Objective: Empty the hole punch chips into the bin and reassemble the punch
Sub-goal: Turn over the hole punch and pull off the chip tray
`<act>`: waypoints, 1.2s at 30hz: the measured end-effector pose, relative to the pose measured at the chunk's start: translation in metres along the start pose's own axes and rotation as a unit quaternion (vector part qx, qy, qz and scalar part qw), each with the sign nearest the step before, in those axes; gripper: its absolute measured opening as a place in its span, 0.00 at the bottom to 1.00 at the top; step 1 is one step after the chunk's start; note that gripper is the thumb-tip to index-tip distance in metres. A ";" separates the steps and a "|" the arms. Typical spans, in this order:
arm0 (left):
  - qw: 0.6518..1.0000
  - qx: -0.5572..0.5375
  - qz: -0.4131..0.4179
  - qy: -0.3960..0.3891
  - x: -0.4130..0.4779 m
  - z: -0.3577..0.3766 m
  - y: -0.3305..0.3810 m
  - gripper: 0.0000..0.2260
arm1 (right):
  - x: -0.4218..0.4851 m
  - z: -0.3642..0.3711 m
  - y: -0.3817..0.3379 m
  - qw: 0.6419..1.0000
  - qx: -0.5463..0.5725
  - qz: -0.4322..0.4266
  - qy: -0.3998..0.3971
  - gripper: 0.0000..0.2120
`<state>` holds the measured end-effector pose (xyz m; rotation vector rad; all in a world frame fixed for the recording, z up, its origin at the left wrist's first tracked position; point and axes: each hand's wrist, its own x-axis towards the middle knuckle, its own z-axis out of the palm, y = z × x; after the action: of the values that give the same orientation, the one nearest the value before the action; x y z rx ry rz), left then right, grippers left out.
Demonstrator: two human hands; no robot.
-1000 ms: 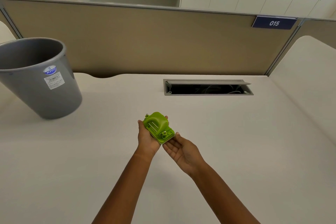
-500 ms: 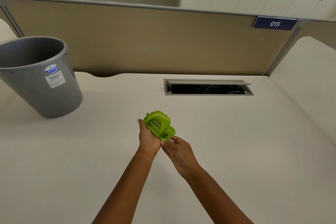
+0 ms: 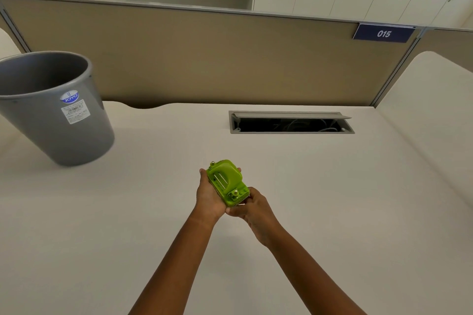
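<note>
A small lime-green hole punch (image 3: 227,181) is held above the middle of the white desk (image 3: 332,199), its handle side facing me. My left hand (image 3: 208,195) cups it from the left and underneath. My right hand (image 3: 252,206) grips its near lower end, fingers curled under the base. The underside of the punch is hidden by both hands. A grey plastic bin (image 3: 51,107) with a white label stands on the desk at the far left, well away from the punch.
An open cable slot (image 3: 290,123) with wires inside is set into the desk behind the hands. A tan partition wall (image 3: 204,59) runs along the back edge. A second desk surface (image 3: 435,100) rises at the right.
My right hand has gone from lying open beside the punch to closing on its near end. The punch has tilted a little in my left hand.
</note>
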<state>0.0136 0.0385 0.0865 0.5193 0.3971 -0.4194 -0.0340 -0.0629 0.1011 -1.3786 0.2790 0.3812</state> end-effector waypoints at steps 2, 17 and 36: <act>1.000 0.004 -0.008 0.002 0.001 -0.001 -0.001 0.31 | -0.002 -0.001 0.002 0.999 -0.035 -0.015 0.004 0.17; 1.000 0.010 0.004 -0.001 0.001 -0.004 0.001 0.32 | -0.011 -0.018 -0.040 0.961 -0.255 -0.072 0.076 0.27; 0.998 0.020 -0.043 -0.027 -0.005 0.004 -0.016 0.27 | 0.006 -0.010 -0.063 0.977 -0.199 -0.019 0.070 0.12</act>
<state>0.0032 0.0251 0.0858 0.5297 0.3605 -0.5247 -0.0016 -0.0811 0.1529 -1.8063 0.3023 0.3171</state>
